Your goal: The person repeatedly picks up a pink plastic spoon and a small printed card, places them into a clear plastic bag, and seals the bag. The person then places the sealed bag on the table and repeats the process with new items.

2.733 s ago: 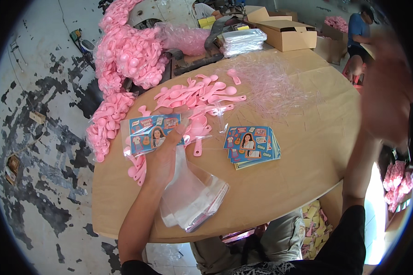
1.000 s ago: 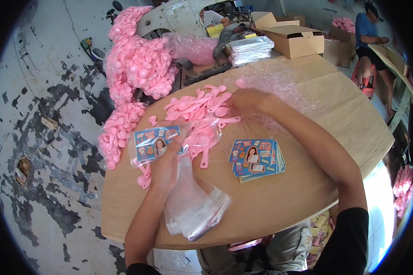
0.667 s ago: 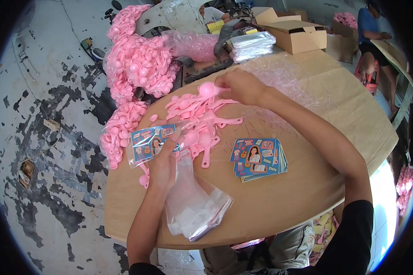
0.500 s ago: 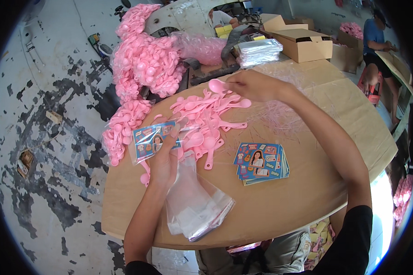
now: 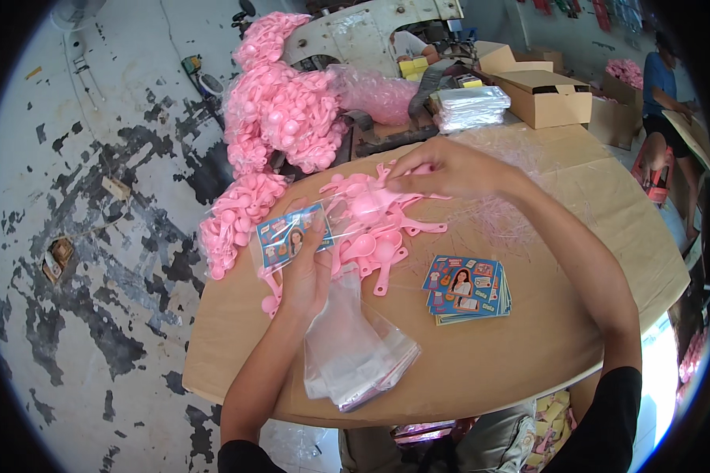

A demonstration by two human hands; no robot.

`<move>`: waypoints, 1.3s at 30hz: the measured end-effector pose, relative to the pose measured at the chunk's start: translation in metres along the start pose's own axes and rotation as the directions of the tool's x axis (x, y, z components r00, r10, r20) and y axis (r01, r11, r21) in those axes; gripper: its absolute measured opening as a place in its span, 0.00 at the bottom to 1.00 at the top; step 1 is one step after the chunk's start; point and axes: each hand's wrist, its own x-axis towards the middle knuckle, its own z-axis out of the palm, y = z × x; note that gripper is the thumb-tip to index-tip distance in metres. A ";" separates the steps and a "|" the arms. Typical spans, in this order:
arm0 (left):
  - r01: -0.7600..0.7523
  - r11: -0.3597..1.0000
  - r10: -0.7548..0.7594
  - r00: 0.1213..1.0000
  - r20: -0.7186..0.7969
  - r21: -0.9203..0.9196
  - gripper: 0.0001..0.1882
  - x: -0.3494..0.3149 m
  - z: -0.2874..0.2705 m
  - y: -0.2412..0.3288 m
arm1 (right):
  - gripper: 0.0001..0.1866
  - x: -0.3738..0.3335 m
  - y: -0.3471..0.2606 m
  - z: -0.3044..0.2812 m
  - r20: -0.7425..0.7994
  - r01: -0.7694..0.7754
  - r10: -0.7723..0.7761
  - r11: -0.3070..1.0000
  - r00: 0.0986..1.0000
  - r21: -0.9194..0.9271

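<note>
My left hand (image 5: pixel 306 256) is closed on a clear plastic bag with a blue printed card (image 5: pixel 288 236) inside it. The bag's open side faces right, toward my right hand (image 5: pixel 430 172). Pinched in the right fingers is a pink spoon (image 5: pixel 368 205), its round bowl low at the bag's mouth; whether it is inside the film I cannot tell. Below both hands spreads a loose pile of pink spoons (image 5: pixel 386 248). Several empty clear bags (image 5: pixel 355 351) lie fanned out beside my left wrist. A stack of blue printed cards (image 5: pixel 467 288) sits to the right.
Bulging clear sacks of pink spoons (image 5: pixel 280 118) stand along the table's far left edge. At the back are a stack of clear packets (image 5: pixel 471 106) and an open cardboard box (image 5: pixel 544 94). Thin clear strips (image 5: pixel 501 189) litter the brown tabletop (image 5: pixel 528 355). A person (image 5: pixel 661 94) works far right.
My right hand has brought the pink spoon down and left, close to the bag's mouth. My left hand keeps its hold on the bag. The whole view has shifted slightly.
</note>
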 end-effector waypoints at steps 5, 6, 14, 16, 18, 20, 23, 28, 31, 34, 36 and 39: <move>0.051 0.985 -0.063 0.996 -0.065 -0.163 0.24 -0.001 -0.004 -0.007 | 0.16 0.005 -0.020 0.038 -0.037 -0.033 0.050 0.932 0.998 0.361; 0.059 0.981 -0.064 0.998 -0.021 -0.183 0.25 -0.004 0.001 -0.006 | 0.16 0.002 -0.027 0.044 -0.042 -0.045 0.065 0.930 0.997 0.365; 0.164 0.950 -0.148 0.986 0.082 -0.267 0.31 -0.006 0.001 0.000 | 0.11 0.000 -0.044 0.005 -0.176 0.292 -0.307 0.951 0.936 -0.104; 0.178 0.942 -0.158 0.983 0.094 -0.284 0.32 -0.001 0.007 0.003 | 0.08 -0.020 -0.064 -0.030 -0.241 0.179 -0.215 0.970 0.946 -0.165; 0.161 0.971 -0.152 0.986 0.062 -0.178 0.31 0.002 0.013 0.006 | 0.06 -0.028 -0.062 -0.042 -0.167 0.124 -0.166 0.964 0.972 -0.235; 0.143 0.988 -0.141 0.989 0.048 -0.052 0.31 -0.001 0.002 -0.001 | 0.06 -0.037 -0.073 -0.050 -0.114 0.064 -0.112 0.930 0.987 -0.362; 0.107 0.962 -0.138 0.984 0.111 0.251 0.32 0.004 0.009 0.005 | 0.06 -0.036 -0.074 -0.059 -0.311 0.017 -0.083 0.978 0.947 -0.209; -0.159 0.751 -0.156 0.901 0.406 0.641 0.32 -0.001 0.057 -0.001 | 0.12 -0.030 -0.075 -0.033 -0.206 -0.010 -0.041 0.970 0.978 -0.245; -0.164 0.789 -0.193 0.849 0.493 0.592 0.30 0.002 0.095 0.002 | 0.17 -0.019 -0.059 -0.023 -0.298 0.084 -0.125 0.986 0.946 -0.145; 0.285 0.839 -0.465 0.818 0.340 0.463 0.28 0.003 0.108 0.015 | 0.23 -0.017 -0.054 -0.033 -0.431 0.140 -0.209 0.972 0.878 -0.186; 0.359 0.842 -0.509 0.776 0.373 0.403 0.28 -0.005 0.102 0.018 | 0.20 -0.025 -0.056 -0.030 -0.352 0.193 -0.209 0.978 0.913 -0.079; 0.441 0.801 -0.595 0.660 0.458 0.404 0.26 -0.010 0.090 0.021 | 0.14 -0.028 -0.070 -0.033 -0.128 0.021 -0.019 1.000 0.992 0.019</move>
